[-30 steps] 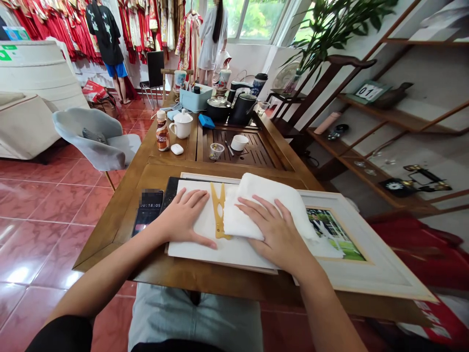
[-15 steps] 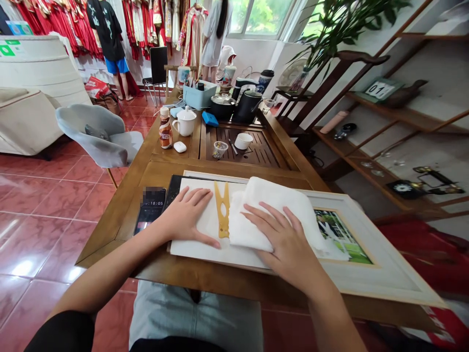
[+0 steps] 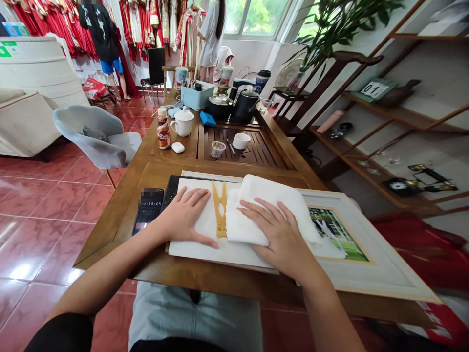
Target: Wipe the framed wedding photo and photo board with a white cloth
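Flat on a white sheet (image 3: 203,248), my left hand (image 3: 188,215) has its fingers spread and holds nothing. Beside its fingertips lies a yellow, forked flat piece (image 3: 220,212), its right edge meeting a folded white cloth (image 3: 271,188). My right hand (image 3: 280,234) rests palm down on that cloth, fingers outstretched. Under the cloth's right side is a white-framed photo (image 3: 340,234), partly covered. To the left of my left hand a phone (image 3: 149,208) shows a running timer.
Farther along the wooden table (image 3: 146,264) stand a drink bottle (image 3: 163,129), a lidded white mug (image 3: 183,121), a small white cup (image 3: 241,141) and a black kettle (image 3: 245,105). A grey chair (image 3: 95,139) is at the left; two people are in the background.
The view has shifted slightly. Both hands keep nearly the same places on the sheet and cloth. A background person at the left leans over a little more.
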Demonstrator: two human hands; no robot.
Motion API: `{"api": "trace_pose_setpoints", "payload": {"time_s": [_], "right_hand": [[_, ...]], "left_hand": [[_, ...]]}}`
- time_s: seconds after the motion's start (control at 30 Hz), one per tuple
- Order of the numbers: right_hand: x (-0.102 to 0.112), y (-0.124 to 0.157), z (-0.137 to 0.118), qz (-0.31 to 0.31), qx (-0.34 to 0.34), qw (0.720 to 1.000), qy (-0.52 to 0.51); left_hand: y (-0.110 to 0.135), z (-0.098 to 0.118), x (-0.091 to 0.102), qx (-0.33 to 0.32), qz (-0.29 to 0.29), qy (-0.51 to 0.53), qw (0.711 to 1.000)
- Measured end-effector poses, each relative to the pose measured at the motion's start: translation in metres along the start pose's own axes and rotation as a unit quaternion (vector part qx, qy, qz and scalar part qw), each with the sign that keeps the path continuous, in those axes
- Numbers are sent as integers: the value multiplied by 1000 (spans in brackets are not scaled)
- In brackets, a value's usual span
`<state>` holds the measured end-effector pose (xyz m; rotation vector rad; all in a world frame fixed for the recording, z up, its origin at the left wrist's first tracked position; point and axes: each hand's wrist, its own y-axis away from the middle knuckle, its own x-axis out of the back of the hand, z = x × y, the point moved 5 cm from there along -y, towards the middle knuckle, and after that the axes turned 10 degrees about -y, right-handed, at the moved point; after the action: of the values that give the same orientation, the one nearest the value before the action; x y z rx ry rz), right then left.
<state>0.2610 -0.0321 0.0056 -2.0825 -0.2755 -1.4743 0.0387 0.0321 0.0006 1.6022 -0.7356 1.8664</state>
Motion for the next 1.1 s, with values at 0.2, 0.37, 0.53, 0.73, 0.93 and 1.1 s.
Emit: {"api": "trace_pose_setpoints", "payload": {"time_s": [0.2,0.37,0.53,0.73,0.93,1.1], "right_hand": [[-5,-14,11,1,-26,1000,9],[-6,-17,13,8,-30,999,15],[-4,-10,5,12,-22,1000,16],[3,13,-13,-4,-2,1000,13],[6,25,-22,-13,0,1000,7],[4,17,-15,-10,0,1000,-4]], "left_hand": [[0,-1,-1,-5,6,-2,1000],[0,0,1,2,9,0,1000],[0,-1,1,8,12,6,1000],[0,-1,0,9,16,14,1000],[0,-1,-1,7,15,6,1000],[0,-1,-2,11,12,-3,1000]]}}
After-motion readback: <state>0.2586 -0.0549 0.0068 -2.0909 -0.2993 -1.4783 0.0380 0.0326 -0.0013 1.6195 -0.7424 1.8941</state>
